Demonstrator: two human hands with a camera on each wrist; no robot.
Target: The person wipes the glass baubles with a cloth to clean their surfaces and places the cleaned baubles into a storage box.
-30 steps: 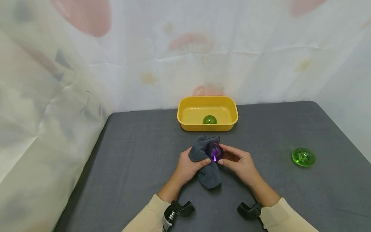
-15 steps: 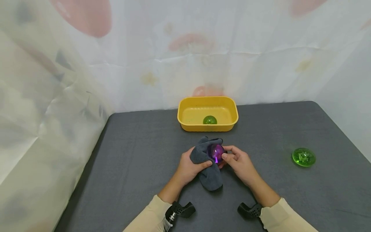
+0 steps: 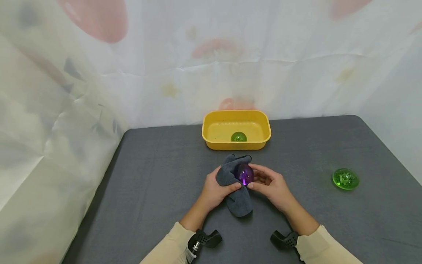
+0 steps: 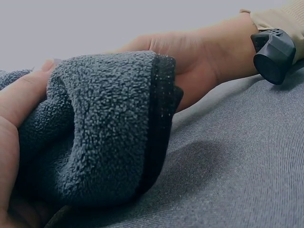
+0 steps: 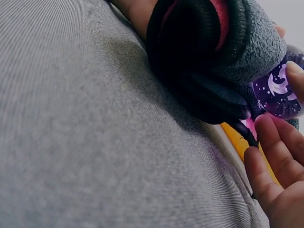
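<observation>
Purple ball sits just above the table, near the middle and in front of the tub, held between both hands and half wrapped in a cloth. On its left, the left hand grips the grey cloth, fingers and thumb curled round the bunched fabric, which is pressed against the ball; a fold of the cloth hangs down to the table. On the ball's right, the right hand pinches the ball with thumb and fingertips. Behind the hands stands a yellow tub with a green ball inside. Far right, well apart, a green disc lies on the table.
</observation>
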